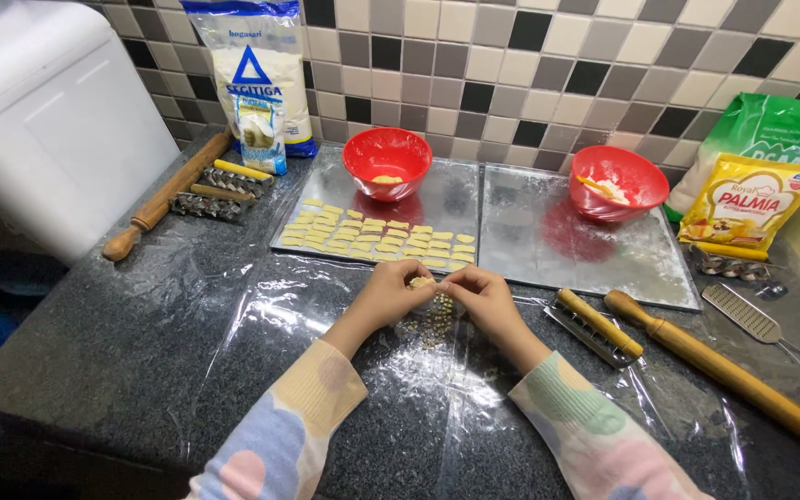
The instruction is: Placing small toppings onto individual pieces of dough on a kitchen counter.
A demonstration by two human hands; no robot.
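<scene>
While my two hands meet over the dark table [141, 343], I pinch a small pale piece of dough [416, 282] between them: my left hand [389, 294] has its fingers [421, 275] closed narrow on it from the left, and my right hand [483, 296] closes on it from the right, fingertips touching. Just beneath them, on the clear plastic sheet [326, 389] spread over the table, lies a patch of cut dough bits [435, 319]. Just beyond my hands sits the left baking tray [456, 190], carrying rows of small yellow dough rectangles [377, 236] and, at its far edge, a red bowl [387, 159] with a little dough inside. Touching it on the right is a second baking tray [557, 250] with another red bowl [618, 181] at its far side. Near my right hand lie a metal dough cutter with a wooden handle [596, 326] and, further right, a long wooden rolling pin [729, 375], with a flat grater [743, 313] beyond it. Far right stand a yellow margarine packet [747, 204] and a green bag [761, 130]. At the far left are another rolling pin [164, 196], several crimped metal cutters [219, 193] and a flour bag [256, 74] leaning on the tiled wall [530, 65]
</scene>
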